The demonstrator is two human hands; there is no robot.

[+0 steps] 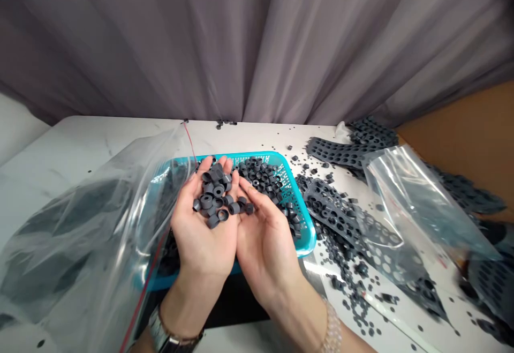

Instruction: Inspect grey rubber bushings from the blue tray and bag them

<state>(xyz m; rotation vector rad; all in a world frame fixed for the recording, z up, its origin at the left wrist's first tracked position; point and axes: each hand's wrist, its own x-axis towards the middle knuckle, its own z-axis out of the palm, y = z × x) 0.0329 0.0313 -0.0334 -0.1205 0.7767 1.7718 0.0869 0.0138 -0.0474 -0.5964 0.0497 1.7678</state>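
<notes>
Both my hands are cupped together, palms up, over a teal plastic basket [305, 238]. My left hand [203, 230] carries a heap of small dark grey rubber rings [214, 195] on its palm and fingers. My right hand [265, 235] lies against it, fingers stretched out, with a few rings at its fingertips. More of the same rings [263, 176] fill the basket behind my hands. A watch is on my left wrist and a bead bracelet on my right.
A large clear zip bag [80, 235] with dark contents lies left, partly over the basket. Punched grey rubber sheets [341, 152] and loose scraps cover the white table [72, 144] right. Another clear bag [417, 197] lies there. A grey curtain hangs behind; cardboard stands far right.
</notes>
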